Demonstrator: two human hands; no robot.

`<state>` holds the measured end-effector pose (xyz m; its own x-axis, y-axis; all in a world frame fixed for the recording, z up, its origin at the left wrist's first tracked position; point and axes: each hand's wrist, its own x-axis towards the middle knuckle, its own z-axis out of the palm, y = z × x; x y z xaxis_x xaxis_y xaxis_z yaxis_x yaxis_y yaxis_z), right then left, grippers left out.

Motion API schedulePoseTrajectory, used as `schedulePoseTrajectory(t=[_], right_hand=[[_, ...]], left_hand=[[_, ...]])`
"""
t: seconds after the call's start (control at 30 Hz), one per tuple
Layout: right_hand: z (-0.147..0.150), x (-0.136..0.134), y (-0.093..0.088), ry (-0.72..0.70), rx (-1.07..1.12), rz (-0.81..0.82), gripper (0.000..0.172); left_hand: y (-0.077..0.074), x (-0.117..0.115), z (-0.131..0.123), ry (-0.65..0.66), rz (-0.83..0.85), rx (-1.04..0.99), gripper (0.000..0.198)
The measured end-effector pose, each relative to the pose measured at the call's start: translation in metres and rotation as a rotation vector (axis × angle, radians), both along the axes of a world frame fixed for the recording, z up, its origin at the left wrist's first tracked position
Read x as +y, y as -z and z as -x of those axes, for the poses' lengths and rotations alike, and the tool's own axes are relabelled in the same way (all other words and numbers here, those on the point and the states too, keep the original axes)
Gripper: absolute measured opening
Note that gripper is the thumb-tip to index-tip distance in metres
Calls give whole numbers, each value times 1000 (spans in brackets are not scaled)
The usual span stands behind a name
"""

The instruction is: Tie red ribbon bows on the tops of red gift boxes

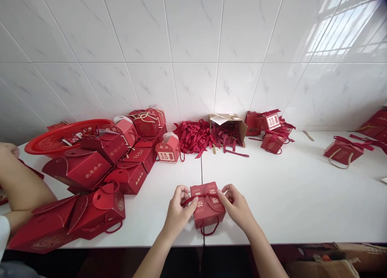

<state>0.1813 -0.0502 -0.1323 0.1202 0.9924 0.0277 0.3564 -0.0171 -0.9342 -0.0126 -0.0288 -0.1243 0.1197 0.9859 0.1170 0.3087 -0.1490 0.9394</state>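
Note:
A small red gift box (210,218) with gold lettering stands at the table's front edge, its top flaps folded closed. A dark red ribbon (203,196) runs across its top, and a red cord handle (211,233) loops out at the near side. At the box's left side, my left hand (180,211) is closed on the ribbon, with its thumb against the top. My right hand (238,207) is closed at the right end of the ribbon, thumb and finger pinched by the box's edge. The curled fingers partly hide both ribbon ends.
Several red boxes (130,177) crowd the left, beside a red basin (39,143). A co-worker's arm (24,185) reaches in there. A ribbon pile (195,137) and a cardboard box (242,131) lie by the wall. Tied boxes (344,151) stand at right on the white table (287,197).

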Motion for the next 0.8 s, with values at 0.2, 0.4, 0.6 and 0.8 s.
schedulePoseTrajectory(t=[0.2,0.4,0.6,0.8], right_hand=[[-23,-3,-14,-70,66,-85,38],[-36,-10,-27,-241,-92,-19,52],[-40,-10,-27,-284,-243,0,30],[-24,-3,-13,242,-205,-190,31]], left_hand=[[-4,-4,6,-80,-81,119,22],[-6,15,33,130,173,150,19],[-17,30,47,512,571,204,16],[-34,21,30,586,559,-25,28]])
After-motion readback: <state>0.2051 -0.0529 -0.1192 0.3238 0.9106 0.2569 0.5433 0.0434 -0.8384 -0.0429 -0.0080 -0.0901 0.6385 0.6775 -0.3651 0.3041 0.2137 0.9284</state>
